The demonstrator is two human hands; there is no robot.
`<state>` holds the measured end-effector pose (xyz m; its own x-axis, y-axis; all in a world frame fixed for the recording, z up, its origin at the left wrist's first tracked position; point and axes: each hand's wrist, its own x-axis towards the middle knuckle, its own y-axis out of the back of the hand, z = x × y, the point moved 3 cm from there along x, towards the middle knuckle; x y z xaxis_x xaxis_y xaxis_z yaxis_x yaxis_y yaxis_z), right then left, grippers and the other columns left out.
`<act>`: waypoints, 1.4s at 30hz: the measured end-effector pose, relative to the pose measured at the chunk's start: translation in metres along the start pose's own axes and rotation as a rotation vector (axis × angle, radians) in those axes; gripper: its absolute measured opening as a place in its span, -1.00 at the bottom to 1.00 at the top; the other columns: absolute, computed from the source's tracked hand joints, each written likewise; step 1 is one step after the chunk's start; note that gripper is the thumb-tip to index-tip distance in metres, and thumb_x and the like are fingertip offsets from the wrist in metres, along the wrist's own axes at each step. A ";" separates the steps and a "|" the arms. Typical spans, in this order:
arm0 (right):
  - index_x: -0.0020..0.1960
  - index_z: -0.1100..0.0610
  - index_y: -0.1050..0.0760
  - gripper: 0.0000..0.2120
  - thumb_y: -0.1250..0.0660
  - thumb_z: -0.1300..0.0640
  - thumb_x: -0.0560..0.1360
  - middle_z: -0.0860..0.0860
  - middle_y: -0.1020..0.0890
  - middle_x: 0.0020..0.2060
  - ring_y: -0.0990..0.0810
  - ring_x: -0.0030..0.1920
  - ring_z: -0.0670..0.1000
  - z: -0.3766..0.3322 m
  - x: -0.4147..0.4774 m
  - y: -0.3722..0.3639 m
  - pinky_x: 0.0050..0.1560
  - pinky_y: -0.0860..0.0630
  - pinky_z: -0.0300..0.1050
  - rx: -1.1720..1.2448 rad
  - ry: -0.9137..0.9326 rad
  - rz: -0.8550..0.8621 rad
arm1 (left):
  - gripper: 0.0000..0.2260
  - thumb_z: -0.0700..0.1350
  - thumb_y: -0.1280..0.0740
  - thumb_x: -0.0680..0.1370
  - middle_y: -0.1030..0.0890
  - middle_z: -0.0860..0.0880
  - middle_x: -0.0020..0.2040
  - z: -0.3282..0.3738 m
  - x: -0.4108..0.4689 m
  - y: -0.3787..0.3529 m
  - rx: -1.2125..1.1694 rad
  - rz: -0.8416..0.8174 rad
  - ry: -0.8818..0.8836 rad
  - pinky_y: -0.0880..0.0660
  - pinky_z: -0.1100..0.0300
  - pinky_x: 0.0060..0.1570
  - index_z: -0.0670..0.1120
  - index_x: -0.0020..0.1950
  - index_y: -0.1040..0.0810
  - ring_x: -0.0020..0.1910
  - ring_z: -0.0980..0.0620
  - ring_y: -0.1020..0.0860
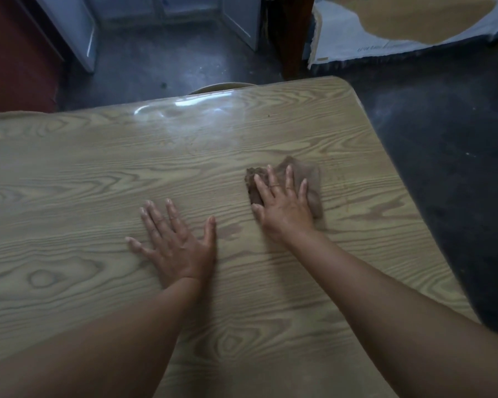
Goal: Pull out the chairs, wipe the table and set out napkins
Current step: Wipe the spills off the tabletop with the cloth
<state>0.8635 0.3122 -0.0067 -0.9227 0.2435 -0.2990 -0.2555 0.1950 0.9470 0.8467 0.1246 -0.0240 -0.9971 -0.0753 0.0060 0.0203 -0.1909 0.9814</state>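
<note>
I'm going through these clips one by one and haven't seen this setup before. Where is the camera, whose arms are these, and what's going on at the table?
There is no robot here. A person wears a wide-angle camera on the head, looking forward and down, so the two bare arms coming in from the bottom are that person's own. This single picture is that head view.

The surface is a wood-grain table over a dark floor. The left hand lies flat on the tabletop with fingers spread and holds nothing. The right hand presses a brown cloth against the table with straight fingers, which fits wiping. The cloth looks blurred. A rounded edge just past the table's far side may be a chair, but too little shows to be sure.
</note>
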 end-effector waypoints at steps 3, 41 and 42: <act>0.59 -0.05 0.14 -0.39 0.01 -0.15 0.63 0.01 0.17 0.59 0.30 0.54 0.22 -0.012 0.038 0.007 0.46 0.30 0.33 -0.076 0.138 0.011 | -0.14 0.39 0.15 0.42 0.01 -0.20 0.59 0.000 0.000 0.000 0.022 0.001 -0.008 0.15 -0.35 0.43 -0.11 0.58 -0.08 0.58 -0.10 0.07; 0.58 -0.11 0.19 -0.36 0.00 -0.20 0.60 -0.03 0.23 0.58 0.36 0.54 0.16 -0.048 -0.091 -0.042 0.46 0.35 0.25 0.014 0.043 0.050 | -0.47 0.13 -0.04 0.65 0.08 -0.08 0.61 -0.030 0.006 0.024 -0.092 -0.287 -0.131 0.15 -0.24 0.46 -0.03 0.58 -0.08 0.58 0.00 0.11; 0.57 -0.13 0.20 -0.37 0.00 -0.19 0.60 -0.04 0.22 0.58 0.35 0.54 0.16 -0.051 -0.091 -0.042 0.46 0.34 0.26 -0.026 0.098 0.029 | -0.47 0.12 -0.05 0.65 0.06 -0.08 0.61 -0.031 0.006 0.028 -0.095 -0.298 -0.138 0.14 -0.21 0.47 -0.04 0.58 -0.09 0.58 -0.01 0.10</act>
<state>0.9435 0.2331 -0.0130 -0.9533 0.1545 -0.2597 -0.2345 0.1639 0.9582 0.8436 0.0885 -0.0029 -0.9607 0.1289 -0.2460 -0.2729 -0.2752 0.9218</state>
